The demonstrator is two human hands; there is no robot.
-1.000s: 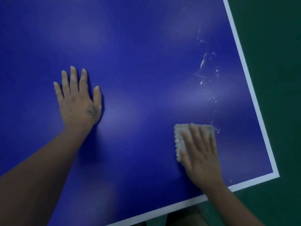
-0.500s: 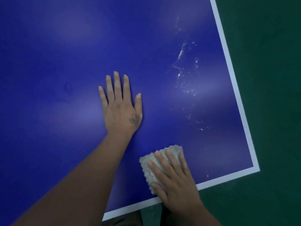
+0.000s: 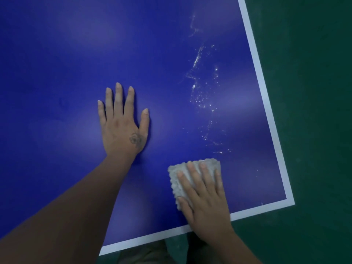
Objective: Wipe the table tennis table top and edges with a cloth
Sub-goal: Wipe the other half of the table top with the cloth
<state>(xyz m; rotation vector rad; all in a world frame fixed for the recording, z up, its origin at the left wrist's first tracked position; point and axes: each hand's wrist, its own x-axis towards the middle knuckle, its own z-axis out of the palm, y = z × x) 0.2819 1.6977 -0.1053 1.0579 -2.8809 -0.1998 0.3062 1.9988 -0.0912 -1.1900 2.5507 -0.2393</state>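
Down near the corner of the blue table tennis table top (image 3: 57,54), the right hand (image 3: 205,202) lies flat on a pale grey, nubbly cloth (image 3: 176,178), its fingers (image 3: 194,180) straight and slightly spread, pressing the fabric against the surface rather than curling round it. The cloth sits under those fingers, with its crinkled edge showing past the fingertips and out beside the thumb; the heel of the hand lies over the white border line (image 3: 266,103) where it runs along the near edge. Just beyond the right fingertips, a scatter of white specks (image 3: 200,92) and thin streaks trails away across the blue towards the far side, staying inside the border. The left hand (image 3: 123,126) rests palm down on the bare top, off to the thumb side of the right hand and well apart from the cloth, with its fingers (image 3: 118,98) straight and fanned and the thumb held out. A small dark tattoo (image 3: 136,140) marks its back near the thumb's base. Past the little-finger side of the right hand, beyond the border, lies green floor (image 3: 314,130).
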